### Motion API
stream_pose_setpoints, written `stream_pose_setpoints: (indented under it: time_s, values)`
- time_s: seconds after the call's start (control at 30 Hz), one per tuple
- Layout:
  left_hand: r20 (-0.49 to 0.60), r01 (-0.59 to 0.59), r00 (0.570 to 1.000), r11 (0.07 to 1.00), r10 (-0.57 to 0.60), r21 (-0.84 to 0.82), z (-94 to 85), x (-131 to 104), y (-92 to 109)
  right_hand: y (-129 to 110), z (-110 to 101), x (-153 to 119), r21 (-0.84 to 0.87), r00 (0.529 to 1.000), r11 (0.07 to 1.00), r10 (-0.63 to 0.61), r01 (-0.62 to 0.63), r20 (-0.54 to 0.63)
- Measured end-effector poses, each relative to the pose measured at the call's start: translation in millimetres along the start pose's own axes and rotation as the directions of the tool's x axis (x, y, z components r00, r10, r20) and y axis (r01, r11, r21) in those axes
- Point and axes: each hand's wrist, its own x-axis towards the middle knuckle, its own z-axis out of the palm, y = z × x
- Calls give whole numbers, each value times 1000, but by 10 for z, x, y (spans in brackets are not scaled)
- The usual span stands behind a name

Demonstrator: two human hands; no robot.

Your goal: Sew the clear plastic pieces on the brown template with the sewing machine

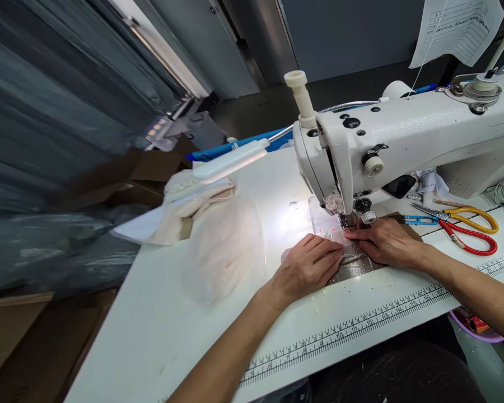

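Observation:
A thin, see-through piece of fabric (328, 229) with small pink marks lies under the needle area of a white sewing machine (386, 140). My left hand (313, 262) rests flat on its near left side, fingers stretched out. My right hand (384, 242) is close by the presser foot (348, 220), its index fingertip touching the fabric and its other fingers partly bent. Both hands sit over the shiny metal plate (357, 268). The fabric's edge beneath my fingers is hidden.
Right of my right hand lie scissors (472, 224) with red and yellow handles and blue thread snips (422, 220). A sheer pale fabric pile (229, 246) and folded cream cloth (197, 207) lie on the left. A lamp (231, 161) reaches over the table; a printed ruler (340, 336) runs along its front edge.

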Motion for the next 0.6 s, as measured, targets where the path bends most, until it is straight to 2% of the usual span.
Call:
stream_pose_setpoints:
  time_s: [0.1,0.33,0.5,0.6]
  values:
    - [-5,10,1000,1000,-10,-7,6,-8,-3,1,-28,-25,21,1000,1000,-23,23,-1]
    - [-10,12,1000,1000,-12,-12,25,-25,-8,38,-47,-111,55,971,970,-237,238,-13]
    - [-28,18,999,1000,-18,13,-8,-35,-10,48,-12,-125,10,964,965,-263,263,-25]
    - [-41,65,997,995,-62,74,-65,-57,-27,55,9,-132,12,964,965,-260,261,-45]
